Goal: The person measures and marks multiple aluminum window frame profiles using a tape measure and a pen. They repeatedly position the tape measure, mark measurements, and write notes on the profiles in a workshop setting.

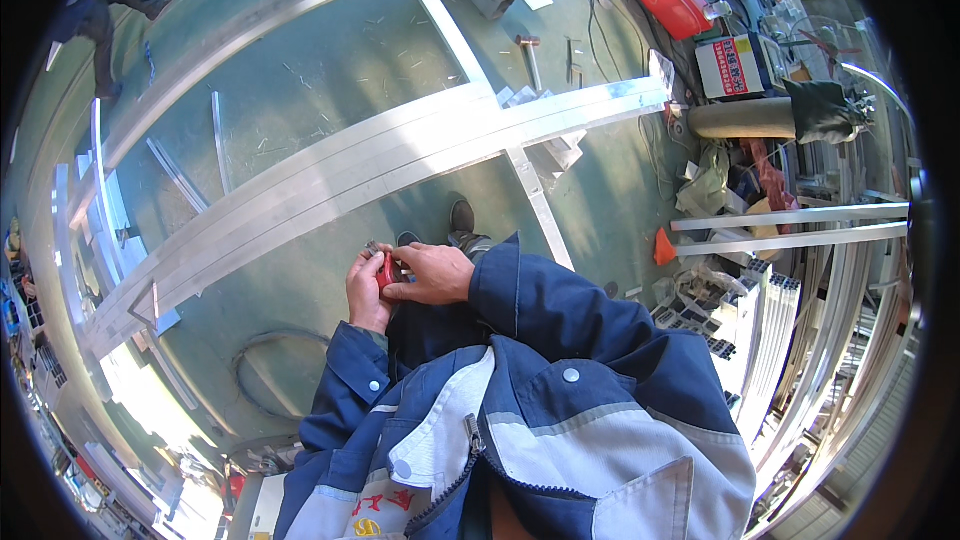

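Above green floor, before aluminium frame (pixel 400 155): my left hand (pixel 366 290) and right hand (pixel 432 274) both closed round small red tool (pixel 386 273); frame untouched yet.

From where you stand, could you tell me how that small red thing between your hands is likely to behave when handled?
The small red thing is pinched between the left hand and right hand, so it is probably light. It keeps its shape in the grip, so likely stiff. Being so small, it could easily slip out and drop to the green floor.
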`<state>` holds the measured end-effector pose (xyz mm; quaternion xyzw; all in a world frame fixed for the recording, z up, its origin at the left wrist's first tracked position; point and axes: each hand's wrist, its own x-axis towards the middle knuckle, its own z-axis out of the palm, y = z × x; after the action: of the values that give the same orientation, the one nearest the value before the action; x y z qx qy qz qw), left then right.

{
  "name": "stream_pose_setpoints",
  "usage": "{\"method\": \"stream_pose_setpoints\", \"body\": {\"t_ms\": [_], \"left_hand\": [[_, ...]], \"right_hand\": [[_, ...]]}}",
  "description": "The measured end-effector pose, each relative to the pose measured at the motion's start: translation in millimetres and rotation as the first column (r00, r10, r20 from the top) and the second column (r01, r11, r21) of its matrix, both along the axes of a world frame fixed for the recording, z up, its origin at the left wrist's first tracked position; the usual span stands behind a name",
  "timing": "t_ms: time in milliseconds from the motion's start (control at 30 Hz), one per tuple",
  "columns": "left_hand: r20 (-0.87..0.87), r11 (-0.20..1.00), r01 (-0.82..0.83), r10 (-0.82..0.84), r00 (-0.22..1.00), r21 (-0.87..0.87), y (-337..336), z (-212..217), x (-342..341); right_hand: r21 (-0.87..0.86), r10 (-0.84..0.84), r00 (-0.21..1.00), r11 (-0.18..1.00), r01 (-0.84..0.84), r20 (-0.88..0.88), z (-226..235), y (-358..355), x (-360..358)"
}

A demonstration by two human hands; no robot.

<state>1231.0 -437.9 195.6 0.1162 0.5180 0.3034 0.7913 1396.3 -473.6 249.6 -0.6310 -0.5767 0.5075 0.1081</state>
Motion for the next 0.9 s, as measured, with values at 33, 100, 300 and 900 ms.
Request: {"method": "stream_pose_setpoints", "body": {"t_ms": [33, 100, 300, 900], "left_hand": [[0.0, 1.0, 0.004, -0.004, 1.0, 0.005, -1, -1, -1], [0.002, 1.0, 0.011, -0.011, 1.0, 0.016, -2, -5, -2], [0.007, 1.0, 0.029, -0.029, 1.0, 0.003, -4, -3, -2], [0.001, 1.0, 0.021, -0.021, 1.0, 0.018, -15, -9, 3]], "right_hand": [[0.003, -0.001, 1.0, 1.0, 0.001, -0.001, 0, -1, 0], [-0.002, 0.003, 1.0, 1.0, -0.003, -0.001, 1, -2, 0], [-0.065, 0.047, 0.999, 0.997, -0.047, 0.001, 4, -1, 2], [0.013, -0.002, 1.0, 1.0, 0.002, -0.012, 0, -16, 5]]}}
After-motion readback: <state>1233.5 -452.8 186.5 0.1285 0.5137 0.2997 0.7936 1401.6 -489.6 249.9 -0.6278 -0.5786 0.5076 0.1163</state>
